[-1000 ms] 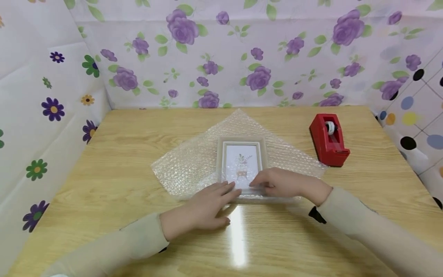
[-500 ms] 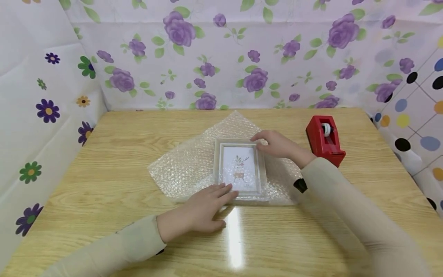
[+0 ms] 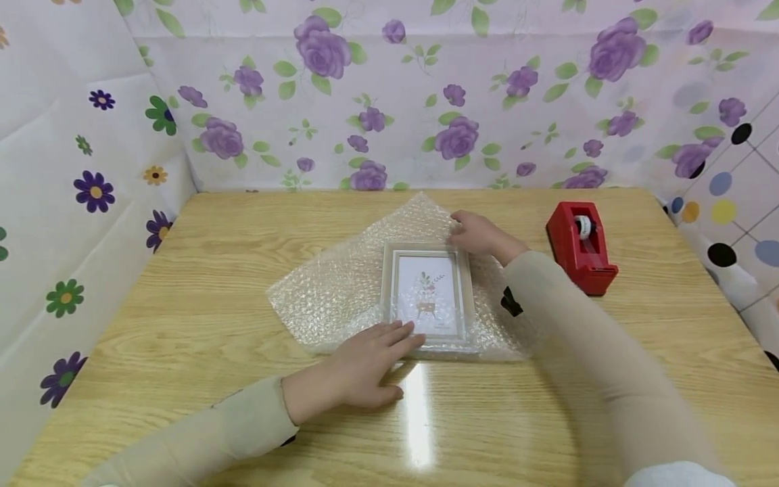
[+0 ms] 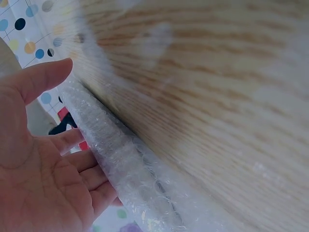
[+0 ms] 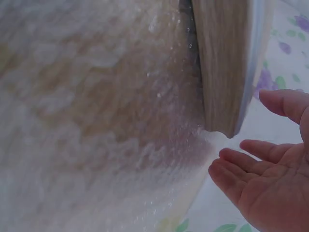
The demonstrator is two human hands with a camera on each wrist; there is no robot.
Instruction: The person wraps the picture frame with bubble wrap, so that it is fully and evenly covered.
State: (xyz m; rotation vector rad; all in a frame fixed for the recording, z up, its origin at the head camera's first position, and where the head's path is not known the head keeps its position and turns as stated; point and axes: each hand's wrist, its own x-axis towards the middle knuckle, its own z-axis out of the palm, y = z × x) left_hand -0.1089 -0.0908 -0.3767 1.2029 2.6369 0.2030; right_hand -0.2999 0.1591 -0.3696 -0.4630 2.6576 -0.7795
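A pale picture frame (image 3: 464,287) with a small plant drawing lies face up on a sheet of bubble wrap (image 3: 335,284). The wrap's near flap is folded over the frame's lower part. My left hand (image 3: 368,365) rests with extended fingers on that flap at the frame's lower left, and its wrist view shows the fingers along the folded bubble-wrap edge (image 4: 116,145). Beyond the frame's upper right corner, my right hand (image 3: 477,235) is over the wrap. In its wrist view the fingers are loosely bent beside the frame's corner (image 5: 224,96), thumb apart, with nothing between them.
A red tape dispenser (image 3: 581,250) with a roll of tape stands at the right on the wooden table (image 3: 243,230). Flowered sheeting (image 3: 389,95) rises behind the table. My right forearm crosses over the wrap's right side.
My right hand has moved from the frame's lower edge up and away, past its upper right corner. The left hand stays in place on the folded flap.
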